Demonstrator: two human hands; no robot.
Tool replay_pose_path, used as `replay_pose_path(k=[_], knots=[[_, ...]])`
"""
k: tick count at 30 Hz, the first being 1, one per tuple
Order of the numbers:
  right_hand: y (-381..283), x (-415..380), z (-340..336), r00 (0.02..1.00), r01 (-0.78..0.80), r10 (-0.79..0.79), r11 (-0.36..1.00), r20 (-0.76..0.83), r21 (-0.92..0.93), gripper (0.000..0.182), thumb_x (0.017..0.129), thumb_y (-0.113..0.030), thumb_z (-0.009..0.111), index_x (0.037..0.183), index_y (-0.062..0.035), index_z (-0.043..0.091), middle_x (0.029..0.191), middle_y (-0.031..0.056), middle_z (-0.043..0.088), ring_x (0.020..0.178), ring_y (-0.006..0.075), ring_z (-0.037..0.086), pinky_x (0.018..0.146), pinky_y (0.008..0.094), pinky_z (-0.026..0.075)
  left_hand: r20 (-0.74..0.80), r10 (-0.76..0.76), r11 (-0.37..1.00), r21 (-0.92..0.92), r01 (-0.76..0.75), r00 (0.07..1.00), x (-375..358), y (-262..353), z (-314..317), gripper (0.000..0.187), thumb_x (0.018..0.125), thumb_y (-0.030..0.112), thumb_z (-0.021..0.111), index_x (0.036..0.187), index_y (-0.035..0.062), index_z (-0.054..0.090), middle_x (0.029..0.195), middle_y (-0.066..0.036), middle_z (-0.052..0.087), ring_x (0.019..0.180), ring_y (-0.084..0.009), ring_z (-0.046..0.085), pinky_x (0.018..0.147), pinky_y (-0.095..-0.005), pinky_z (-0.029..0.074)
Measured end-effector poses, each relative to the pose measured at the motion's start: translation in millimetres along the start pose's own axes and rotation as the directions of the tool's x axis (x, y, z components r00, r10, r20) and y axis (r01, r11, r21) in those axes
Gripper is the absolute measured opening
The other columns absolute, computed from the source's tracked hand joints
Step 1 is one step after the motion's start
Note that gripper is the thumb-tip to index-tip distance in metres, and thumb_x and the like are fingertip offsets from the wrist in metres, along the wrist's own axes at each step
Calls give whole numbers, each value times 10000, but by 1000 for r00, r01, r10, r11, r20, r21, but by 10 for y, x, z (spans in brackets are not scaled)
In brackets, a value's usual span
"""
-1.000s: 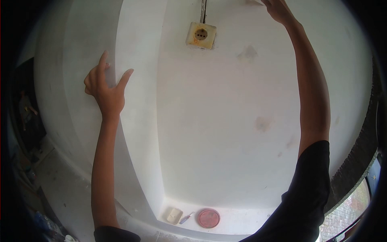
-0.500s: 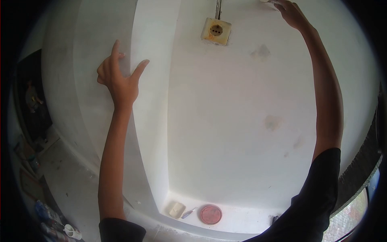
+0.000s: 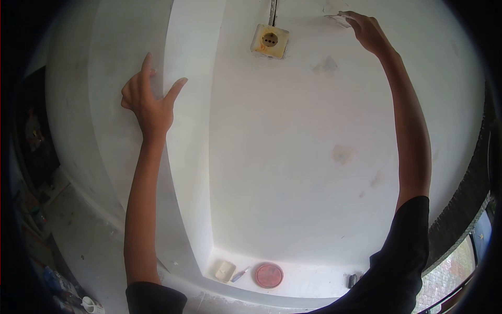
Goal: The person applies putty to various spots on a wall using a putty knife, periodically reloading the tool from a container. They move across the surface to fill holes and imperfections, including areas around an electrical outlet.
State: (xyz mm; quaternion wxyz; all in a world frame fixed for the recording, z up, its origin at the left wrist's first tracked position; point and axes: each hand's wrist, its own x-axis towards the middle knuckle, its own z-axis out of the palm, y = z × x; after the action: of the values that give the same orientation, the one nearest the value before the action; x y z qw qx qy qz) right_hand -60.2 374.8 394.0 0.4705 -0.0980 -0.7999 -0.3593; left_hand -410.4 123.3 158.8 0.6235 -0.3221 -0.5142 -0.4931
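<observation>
High on the right, my right hand grips a thin, pale, flat piece against the white wall; its exact kind I cannot tell. A stained, yellowed wall socket sits to the left of that hand, with a cable channel running up from it. My left hand is raised at the edge of the protruding pillar. Its index finger points up and the thumb stands apart, the other fingers partly bent, with nothing held.
Along the ledge below stand a cream rectangular tray, a small slim tool, a round red dish and a small dark object. Grey patches mark the wall. A white cup-like container is at lower left.
My right hand has come down the wall with the flat piece, which now shows more fully. My left hand keeps its pose; the whole view has shifted slightly.
</observation>
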Motion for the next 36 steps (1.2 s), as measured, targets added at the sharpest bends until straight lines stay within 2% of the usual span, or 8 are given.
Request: replay_pose_path(k=[2, 6, 11, 14, 16, 20, 26, 36], knots=[[145, 137, -132, 996, -84, 86, 993, 15, -79, 277, 958, -166, 507, 1196, -51, 592, 999, 171, 653, 883, 275, 626, 791, 356, 515, -5, -1, 1000, -7, 1, 1000, -34, -11, 21, 792, 687, 409, 825, 1355, 171, 471, 1060, -9, 563, 1095, -237, 403, 923, -446, 255], [209, 256, -376, 965, -217, 218, 976, -143, 25, 301, 948, -149, 508, 1219, -58, 600, 1198, 174, 621, 1144, 313, 577, 953, 391, 459, -15, -22, 1000, 1, 22, 1000, -68, 8, -31, 808, 681, 404, 830, 1361, 171, 461, 1058, -12, 561, 1095, -239, 401, 929, -449, 254], [1078, 447, -305, 899, -243, 234, 970, -369, 22, 282, 952, -209, 518, 1156, -48, 627, 1060, 137, 685, 1014, 284, 635, 865, 381, 494, -45, -12, 1000, -17, 11, 999, -109, 14, -128, 815, 679, 391, 834, 1365, 168, 454, 1056, -15, 564, 1094, -240, 400, 932, -452, 255], [1545, 476, -263, 911, -123, 192, 971, -364, 205, 271, 946, -263, 536, 1026, -32, 651, 862, 78, 678, 829, 238, 639, 727, 355, 506, -49, -20, 1000, -16, 20, 999, -126, 25, -174, 813, 680, 384, 836, 1364, 166, 455, 1058, -16, 565, 1092, -240, 400, 931, -453, 256], [1569, 463, -240, 856, -139, 383, 817, -347, 559, 270, 937, -293, 547, 927, -38, 636, 755, 36, 608, 719, 180, 589, 620, 340, 479, -55, -9, 1000, -20, 8, 998, -121, 19, -187, 816, 675, 365, 843, 1363, 164, 454, 1062, -20, 568, 1090, -242, 401, 932, -457, 258], [1250, 335, -452, 698, -474, 700, 610, -151, 635, 413, 905, -239, 563, 1245, -6, 533, 1138, 72, 581, 1024, 153, 588, 819, 308, 490, -43, -6, 999, -32, 5, 999, -88, 19, -144, 821, 667, 344, 852, 1362, 161, 455, 1062, -26, 572, 1093, -243, 402, 936, -462, 260], [1443, 251, -410, 642, -449, 763, 448, -70, 773, 397, 911, -217, 577, 1248, -16, 518, 1133, 78, 582, 982, 150, 585, 789, 290, 474, -46, -1, 1000, -15, 0, 999, -108, 14, -124, 819, 669, 324, 853, 1363, 160, 452, 1053, -25, 573, 1099, -245, 398, 943, -466, 258], [1685, 242, -307, 662, -434, 748, 436, -50, 788, 408, 909, -199, 596, 1237, 25, 505, 1094, 88, 585, 926, 162, 586, 759, 309, 470, -32, -49, 999, 15, 49, 998, -133, 41, -184, 799, 705, 251, 827, 1391, 168, 425, 1072, -10, 575, 1108, -257, 382, 975, -467, 270]])
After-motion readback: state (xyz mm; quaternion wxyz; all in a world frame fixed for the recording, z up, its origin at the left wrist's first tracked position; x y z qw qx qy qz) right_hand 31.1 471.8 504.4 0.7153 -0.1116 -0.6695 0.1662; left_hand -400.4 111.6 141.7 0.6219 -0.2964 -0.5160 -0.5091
